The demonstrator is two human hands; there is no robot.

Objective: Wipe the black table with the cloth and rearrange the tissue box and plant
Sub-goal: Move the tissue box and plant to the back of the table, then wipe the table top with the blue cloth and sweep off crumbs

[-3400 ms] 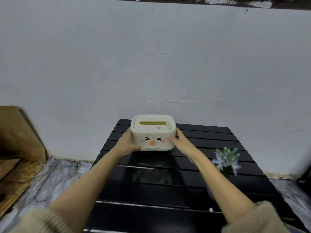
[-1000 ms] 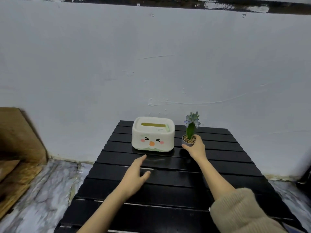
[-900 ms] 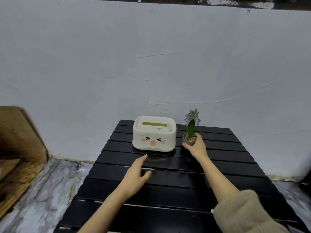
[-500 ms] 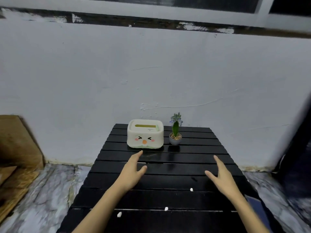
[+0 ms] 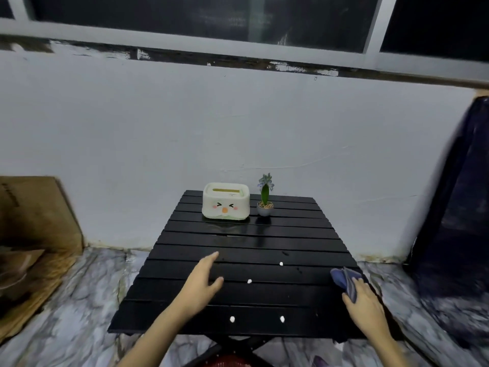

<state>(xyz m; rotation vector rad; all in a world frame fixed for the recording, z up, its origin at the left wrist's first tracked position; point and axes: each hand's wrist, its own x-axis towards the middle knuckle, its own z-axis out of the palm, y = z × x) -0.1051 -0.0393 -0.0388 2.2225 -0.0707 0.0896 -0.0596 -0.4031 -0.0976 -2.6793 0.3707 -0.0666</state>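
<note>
The black slatted table (image 5: 304, 242) stands against a white wall. At its far edge sits the white tissue box (image 5: 225, 201) with a cartoon face. Just right of it stands the small potted plant (image 5: 265, 200) with a pale blue flower. My left hand (image 5: 202, 283) hovers over the table's near-left part, fingers apart and holding nothing. My right hand (image 5: 362, 300) is at the table's right edge, gripping a blue-grey cloth (image 5: 344, 278) that bunches up beyond my fingers. Several small white crumbs (image 5: 249, 281) lie scattered on the near slats.
Brown cardboard (image 5: 37, 215) leans against the wall at the left. A dark curtain or cover (image 5: 455, 207) hangs at the right. The floor (image 5: 79, 313) is grey marbled tile. Dark windows run above the wall.
My right hand let go of the plant beside the tissue box, pulled back to the table's right edge and took hold of the cloth. The camera backed away and tilted up.
</note>
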